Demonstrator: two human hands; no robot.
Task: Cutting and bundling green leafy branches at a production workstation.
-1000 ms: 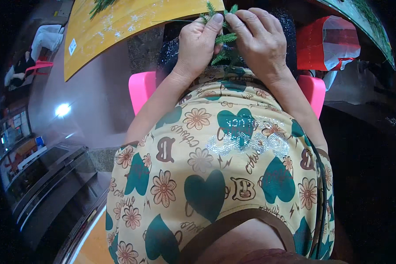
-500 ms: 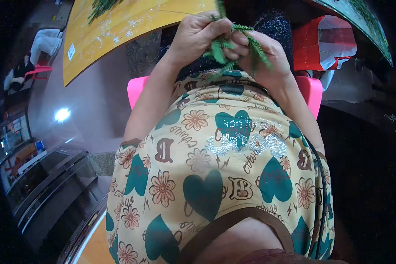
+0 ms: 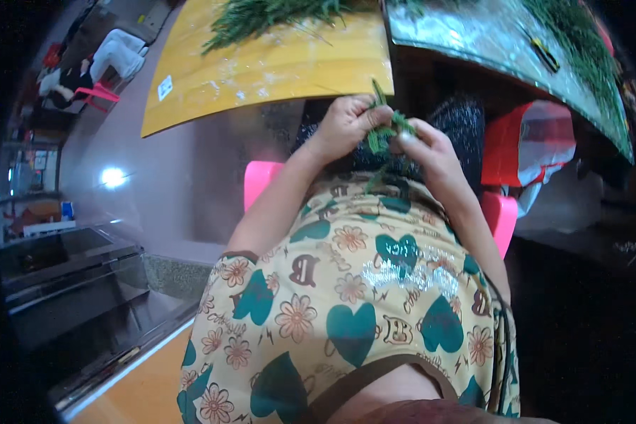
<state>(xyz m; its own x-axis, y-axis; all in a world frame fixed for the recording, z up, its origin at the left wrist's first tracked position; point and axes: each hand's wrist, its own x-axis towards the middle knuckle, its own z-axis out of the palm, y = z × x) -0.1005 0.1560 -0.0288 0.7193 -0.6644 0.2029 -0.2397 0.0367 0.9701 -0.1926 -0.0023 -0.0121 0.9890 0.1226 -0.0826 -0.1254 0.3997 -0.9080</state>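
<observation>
Above my lap, both hands work on a green pine-like sprig (image 3: 380, 139). My left hand (image 3: 348, 127) has its thumb and fingers closed on the sprig, with a short piece poking up past the fingertips. My right hand (image 3: 433, 154) pinches the same sprig from the other side, its thumb laid over the fingers. Feathery side shoots show between the two hands, and a thin lower end hangs toward my shirt. The fingers hide part of the stem.
A yellow tabletop (image 3: 261, 74) carries a heap of green sprigs (image 3: 272, 21) and pale flecks. Right of it, a glass-topped table (image 3: 466, 39) holds more greenery (image 3: 579, 53) and a yellow-and-black hand tool (image 3: 544, 55). A red bag (image 3: 500, 148) stands by my right knee.
My view has tilted up, so more of both tables shows and the hands sit lower in it. The hands still hold the sprig, with the right hand's fingers closed differently.
</observation>
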